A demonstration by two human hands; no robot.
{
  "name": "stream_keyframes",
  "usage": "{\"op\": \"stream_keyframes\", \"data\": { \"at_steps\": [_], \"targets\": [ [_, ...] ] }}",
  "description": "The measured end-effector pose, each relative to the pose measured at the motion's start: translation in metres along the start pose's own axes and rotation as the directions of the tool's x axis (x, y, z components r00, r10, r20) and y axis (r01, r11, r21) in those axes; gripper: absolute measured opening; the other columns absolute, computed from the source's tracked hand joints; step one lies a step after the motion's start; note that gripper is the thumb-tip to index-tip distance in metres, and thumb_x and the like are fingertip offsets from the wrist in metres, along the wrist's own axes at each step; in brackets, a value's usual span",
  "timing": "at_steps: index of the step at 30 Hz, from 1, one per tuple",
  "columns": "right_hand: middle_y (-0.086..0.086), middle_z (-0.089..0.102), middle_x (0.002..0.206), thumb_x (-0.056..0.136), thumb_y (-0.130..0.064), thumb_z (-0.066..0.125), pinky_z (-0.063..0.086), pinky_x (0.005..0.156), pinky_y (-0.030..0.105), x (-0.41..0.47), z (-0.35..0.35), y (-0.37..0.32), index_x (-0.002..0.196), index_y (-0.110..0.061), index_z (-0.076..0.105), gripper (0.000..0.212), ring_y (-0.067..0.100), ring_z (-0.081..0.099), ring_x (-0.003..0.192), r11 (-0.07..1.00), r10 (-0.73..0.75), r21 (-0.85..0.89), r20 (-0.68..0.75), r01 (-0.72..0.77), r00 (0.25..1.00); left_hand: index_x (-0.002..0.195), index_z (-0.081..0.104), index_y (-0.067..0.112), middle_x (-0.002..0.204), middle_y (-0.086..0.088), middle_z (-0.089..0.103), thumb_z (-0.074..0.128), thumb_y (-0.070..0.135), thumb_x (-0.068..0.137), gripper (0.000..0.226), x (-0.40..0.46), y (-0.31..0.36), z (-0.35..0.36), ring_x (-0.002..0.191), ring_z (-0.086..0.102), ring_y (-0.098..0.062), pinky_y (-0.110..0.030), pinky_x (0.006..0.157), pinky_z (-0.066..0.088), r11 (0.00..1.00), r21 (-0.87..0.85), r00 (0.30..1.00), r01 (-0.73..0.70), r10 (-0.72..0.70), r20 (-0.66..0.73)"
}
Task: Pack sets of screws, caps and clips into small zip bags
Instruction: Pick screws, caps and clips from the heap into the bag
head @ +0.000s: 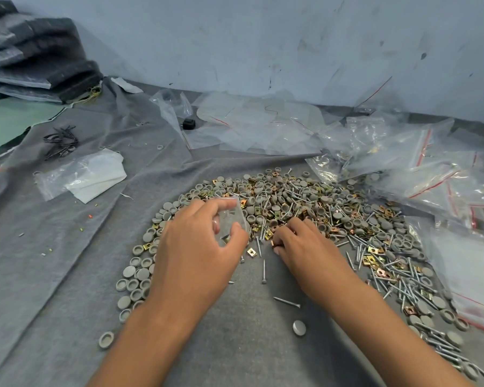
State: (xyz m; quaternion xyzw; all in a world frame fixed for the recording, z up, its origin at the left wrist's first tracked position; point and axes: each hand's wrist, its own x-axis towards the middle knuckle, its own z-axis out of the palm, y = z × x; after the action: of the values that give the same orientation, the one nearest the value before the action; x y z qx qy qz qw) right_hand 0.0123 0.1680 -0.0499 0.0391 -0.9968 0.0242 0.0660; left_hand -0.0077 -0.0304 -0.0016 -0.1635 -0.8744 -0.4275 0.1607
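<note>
A wide heap of grey round caps (288, 196), silver screws (403, 286) and brass clips (373, 259) covers the grey cloth (53, 247). My left hand (196, 247) holds a small clear zip bag (231, 216) at the heap's near left side, thumb and fingers curled round it. My right hand (302, 244) lies just right of it, its fingers curled down into the clips and screws and pinching small brass clips at the thumb. Loose screws (287, 302) and a single cap (299, 327) lie between my forearms.
Filled zip bags with red seals (430, 169) pile up at the right. Empty clear bags (257, 121) lie at the back by the wall. A white bag (92, 177) and black ties (60, 142) sit at the left, folded dark fabric (34, 57) at the far left.
</note>
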Motion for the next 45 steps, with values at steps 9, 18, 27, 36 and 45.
{"op": "stream_keyframes", "data": {
  "at_steps": [9, 18, 27, 36, 45],
  "targets": [
    [-0.008, 0.049, 0.112, 0.103, -0.039, 0.046, 0.036, 0.079, 0.027, -0.012, 0.001, 0.003, 0.110, -0.029, 0.042, 0.013, 0.014, 0.040, 0.100, 0.976, 0.085, 0.203, -0.003, -0.083, 0.996, 0.115, 0.069, 0.037, 0.077, 0.023, 0.047, 0.057, 0.041, 0.084, 0.033, -0.002, 0.001, 0.004, 0.082, 0.053, 0.001, -0.040, 0.083, 0.050, 0.999, 0.017, 0.999, -0.031, 0.030, 0.026],
    [-0.010, 0.048, 0.112, 0.104, -0.040, 0.045, 0.037, 0.081, 0.024, -0.007, 0.009, 0.005, 0.115, -0.030, 0.052, 0.017, 0.011, 0.043, 0.108, 0.981, 0.083, 0.178, -0.001, -0.082, 0.997, 0.116, 0.069, 0.036, 0.078, 0.021, 0.048, 0.057, 0.040, 0.083, 0.035, -0.003, 0.003, 0.005, 0.082, 0.053, 0.000, -0.038, 0.082, 0.049, 0.998, 0.037, 0.998, -0.058, 0.057, 0.033],
    [-0.020, 0.050, 0.099, 0.104, -0.033, 0.049, 0.036, 0.081, 0.009, -0.010, -0.042, -0.027, 0.107, -0.026, 0.061, 0.014, -0.001, 0.051, 0.095, 0.805, -0.004, 0.532, -0.437, 0.262, 0.899, 0.115, 0.068, 0.031, 0.076, 0.027, 0.033, 0.072, 0.034, 0.082, 0.033, -0.006, 0.005, 0.008, 0.077, 0.037, -0.005, -0.031, 0.078, 0.038, 0.972, 0.143, 0.977, -0.187, 0.169, 0.133],
    [-0.023, 0.054, 0.090, 0.091, -0.032, 0.071, 0.040, 0.074, 0.009, -0.017, -0.045, -0.036, 0.100, -0.021, 0.065, 0.016, 0.001, 0.050, 0.081, 0.855, 0.045, 0.460, -0.523, 0.238, 0.851, 0.121, 0.065, 0.036, 0.077, 0.028, 0.033, 0.067, 0.043, 0.083, 0.038, -0.007, 0.004, 0.009, 0.078, 0.031, -0.003, -0.027, 0.079, 0.032, 0.966, 0.174, 0.972, -0.189, 0.159, 0.172],
    [-0.017, 0.063, 0.104, 0.095, -0.028, 0.066, 0.042, 0.085, 0.016, 0.000, -0.028, 0.000, 0.111, -0.026, 0.069, 0.016, 0.001, 0.057, 0.097, 0.876, 0.150, 0.481, -0.353, 0.041, 0.924, 0.119, 0.068, 0.032, 0.075, 0.027, 0.035, 0.069, 0.037, 0.084, 0.035, -0.008, 0.005, 0.006, 0.076, 0.042, 0.008, -0.027, 0.079, 0.036, 0.973, 0.145, 0.978, -0.177, 0.157, 0.139]
  ]
}}
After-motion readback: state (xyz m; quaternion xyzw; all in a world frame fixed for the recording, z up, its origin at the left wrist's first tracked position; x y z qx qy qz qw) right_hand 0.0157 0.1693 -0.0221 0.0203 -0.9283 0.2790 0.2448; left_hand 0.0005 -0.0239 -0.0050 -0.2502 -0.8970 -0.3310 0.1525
